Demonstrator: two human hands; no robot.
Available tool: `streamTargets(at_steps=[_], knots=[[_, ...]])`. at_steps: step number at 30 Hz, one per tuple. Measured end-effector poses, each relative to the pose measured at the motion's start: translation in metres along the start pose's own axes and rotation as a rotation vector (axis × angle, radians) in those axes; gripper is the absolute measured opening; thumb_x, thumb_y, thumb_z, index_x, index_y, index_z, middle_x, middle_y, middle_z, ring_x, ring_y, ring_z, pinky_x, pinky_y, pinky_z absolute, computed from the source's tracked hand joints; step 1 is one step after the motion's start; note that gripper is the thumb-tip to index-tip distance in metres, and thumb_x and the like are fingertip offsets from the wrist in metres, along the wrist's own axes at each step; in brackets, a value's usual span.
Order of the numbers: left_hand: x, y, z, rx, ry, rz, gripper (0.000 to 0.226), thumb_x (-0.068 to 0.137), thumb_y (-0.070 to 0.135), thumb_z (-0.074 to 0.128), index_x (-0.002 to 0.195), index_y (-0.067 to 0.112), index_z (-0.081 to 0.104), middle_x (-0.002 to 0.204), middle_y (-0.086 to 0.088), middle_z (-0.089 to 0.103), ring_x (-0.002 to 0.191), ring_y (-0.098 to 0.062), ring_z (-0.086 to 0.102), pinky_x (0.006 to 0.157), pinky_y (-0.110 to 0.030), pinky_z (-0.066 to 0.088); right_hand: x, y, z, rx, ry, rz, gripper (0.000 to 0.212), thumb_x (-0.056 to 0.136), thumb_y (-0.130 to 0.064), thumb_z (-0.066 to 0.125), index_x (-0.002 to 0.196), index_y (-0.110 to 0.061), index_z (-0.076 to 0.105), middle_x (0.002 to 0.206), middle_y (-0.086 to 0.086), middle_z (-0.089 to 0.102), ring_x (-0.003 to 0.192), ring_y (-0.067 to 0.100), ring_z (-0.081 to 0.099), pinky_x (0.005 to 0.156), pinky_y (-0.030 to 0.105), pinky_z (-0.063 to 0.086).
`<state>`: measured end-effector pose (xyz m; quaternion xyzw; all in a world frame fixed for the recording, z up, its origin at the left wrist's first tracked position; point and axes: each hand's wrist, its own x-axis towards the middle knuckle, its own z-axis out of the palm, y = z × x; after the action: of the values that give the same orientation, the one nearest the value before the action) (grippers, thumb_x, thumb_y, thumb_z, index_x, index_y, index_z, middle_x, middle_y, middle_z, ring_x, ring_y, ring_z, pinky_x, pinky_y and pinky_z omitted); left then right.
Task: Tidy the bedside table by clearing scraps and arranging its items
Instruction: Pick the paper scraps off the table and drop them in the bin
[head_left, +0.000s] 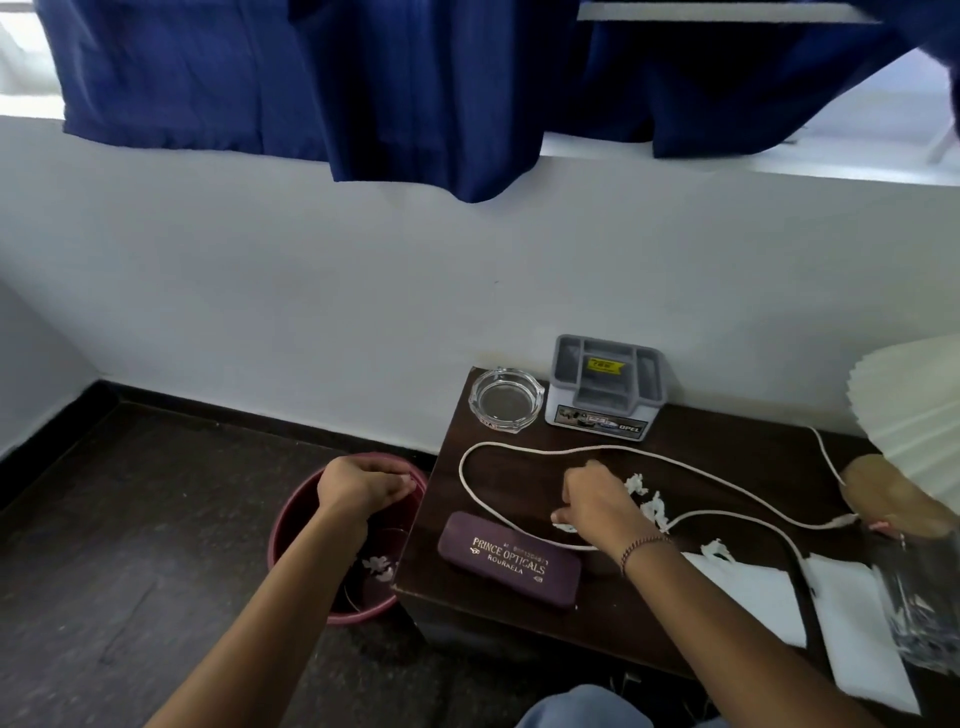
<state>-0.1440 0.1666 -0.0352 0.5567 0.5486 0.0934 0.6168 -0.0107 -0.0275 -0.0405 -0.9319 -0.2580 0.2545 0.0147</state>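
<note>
White wall (260, 312) and blue curtain (363, 78) up top, dark floor (130, 545) below, and my dark wood bedside table (727, 467) in the corner. A maroon bin (291, 514) sits just left of it. My left hand (358, 483) hovers over the bin, fingertips bunched, can't tell if it's holding anything. My right hand (597, 501) is curled on the tabletop, pinching paper scraps (652, 506) inside the white cable (467, 457) loop.

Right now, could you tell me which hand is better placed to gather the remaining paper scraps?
The right hand: it is down on the bedside table beside the white paper scraps, while the left hand hovers over the maroon bin.
</note>
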Motion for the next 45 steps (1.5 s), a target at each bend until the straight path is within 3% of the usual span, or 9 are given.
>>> streamTargets(at_steps=[4,10,13,17,22,26,33,39,45], knots=[[-0.012,0.003,0.007,0.018,-0.046,0.027,0.012,0.076,-0.013,0.064,0.086,-0.008,0.067,0.083,-0.026,0.069,0.079,-0.030,0.070,0.065,-0.023,0.058,-0.002,0.004,0.016,0.004,0.054,-0.028,0.038,0.081,-0.021,0.070,0.113,-0.007,0.058,0.122,0.012,0.050,0.108,0.028,0.059,0.087,0.033,0.049],[-0.011,0.008,0.013,0.003,-0.064,0.019,0.013,0.077,-0.014,0.063,0.088,-0.008,0.066,0.091,-0.029,0.067,0.085,-0.033,0.069,0.078,-0.032,0.056,-0.007,0.005,0.021,0.022,0.196,-0.112,0.022,0.084,0.005,0.050,0.087,-0.016,0.052,0.109,0.010,0.057,0.090,0.023,0.060,0.068,0.027,0.041],[-0.012,0.013,0.016,-0.037,-0.128,0.012,0.010,0.080,-0.011,0.061,0.090,-0.009,0.063,0.085,-0.025,0.067,0.070,-0.027,0.070,0.061,-0.027,0.060,-0.007,-0.001,0.015,0.102,0.294,-0.218,0.020,0.085,0.003,0.048,0.082,-0.017,0.049,0.098,0.008,0.061,0.087,0.023,0.062,0.064,0.026,0.044],[-0.015,0.017,0.023,-0.065,-0.227,0.013,0.003,0.083,-0.006,0.062,0.080,-0.004,0.062,0.075,-0.019,0.065,0.047,-0.016,0.068,0.046,-0.023,0.056,-0.007,-0.030,0.000,0.474,0.407,-0.197,0.024,0.078,-0.013,0.069,0.068,-0.027,0.052,0.063,-0.012,0.058,0.060,-0.002,0.054,0.050,0.017,0.037],[-0.017,0.015,0.017,-0.104,-0.308,0.013,0.005,0.080,0.003,0.068,0.083,0.000,0.065,0.073,-0.015,0.070,0.054,-0.015,0.071,0.047,-0.021,0.054,-0.001,-0.067,-0.011,0.853,0.344,-0.149,0.028,0.070,-0.019,0.079,0.063,-0.026,0.053,0.062,-0.008,0.059,0.065,0.004,0.057,0.053,0.018,0.039],[-0.012,0.008,0.000,-0.181,-0.349,-0.006,0.011,0.077,0.000,0.069,0.088,-0.001,0.066,0.065,-0.009,0.074,0.059,-0.016,0.072,0.050,-0.021,0.055,-0.004,-0.092,-0.004,0.914,0.284,-0.154,0.028,0.068,-0.016,0.080,0.064,-0.025,0.053,0.074,0.007,0.070,0.077,0.016,0.067,0.071,0.033,0.053],[-0.009,0.007,-0.011,-0.210,-0.250,-0.023,0.009,0.077,-0.012,0.063,0.084,-0.006,0.064,0.079,-0.020,0.067,0.068,-0.026,0.068,0.056,-0.023,0.059,-0.003,-0.108,0.003,0.930,0.222,-0.266,0.017,0.074,-0.011,0.075,0.077,-0.022,0.062,0.072,-0.003,0.071,0.064,-0.004,0.060,0.058,0.006,0.041],[0.009,0.001,-0.035,-0.259,-0.048,-0.022,0.008,0.078,-0.011,0.064,0.076,-0.003,0.064,0.078,-0.019,0.066,0.070,-0.025,0.067,0.053,-0.021,0.058,0.000,-0.122,0.011,0.961,0.148,-0.271,0.020,0.086,-0.002,0.056,0.088,-0.021,0.061,0.085,0.002,0.076,0.065,-0.002,0.063,0.053,0.005,0.041],[0.030,-0.015,-0.054,-0.120,0.164,0.022,0.023,0.082,0.000,0.064,0.103,0.006,0.067,0.098,-0.014,0.067,0.093,-0.023,0.063,0.087,-0.037,0.054,0.004,-0.120,0.014,0.937,0.157,-0.282,0.023,0.091,-0.005,0.050,0.084,-0.025,0.061,0.078,-0.005,0.072,0.058,-0.006,0.061,0.048,0.002,0.040]])
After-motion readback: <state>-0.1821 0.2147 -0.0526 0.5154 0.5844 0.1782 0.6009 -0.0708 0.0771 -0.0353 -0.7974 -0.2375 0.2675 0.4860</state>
